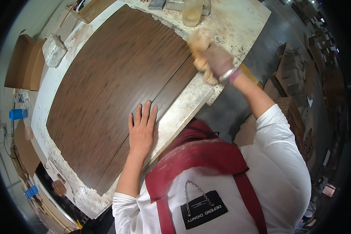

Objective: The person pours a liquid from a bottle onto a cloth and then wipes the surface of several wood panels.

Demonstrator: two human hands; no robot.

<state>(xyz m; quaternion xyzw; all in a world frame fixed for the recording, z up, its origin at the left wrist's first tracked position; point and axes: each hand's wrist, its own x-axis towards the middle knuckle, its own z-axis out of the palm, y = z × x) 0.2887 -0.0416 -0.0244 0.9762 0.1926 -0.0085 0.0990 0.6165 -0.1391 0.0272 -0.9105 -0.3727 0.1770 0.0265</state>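
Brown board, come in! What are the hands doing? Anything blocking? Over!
Left hand: flat on board. Right hand: gloved, blurred, at board's right end; grip unclear. Bottle: nearby, off the board.

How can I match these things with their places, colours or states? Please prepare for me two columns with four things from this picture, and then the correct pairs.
Things:
1. left hand
2. right hand
3. apron
4. bottle

Places, colours, states:
A. dark red
B. gloved and blurred
C. standing on the pale table, near the top of the picture
D. bare, fingers spread on the brown panel

Pairs: 1-D, 2-B, 3-A, 4-C
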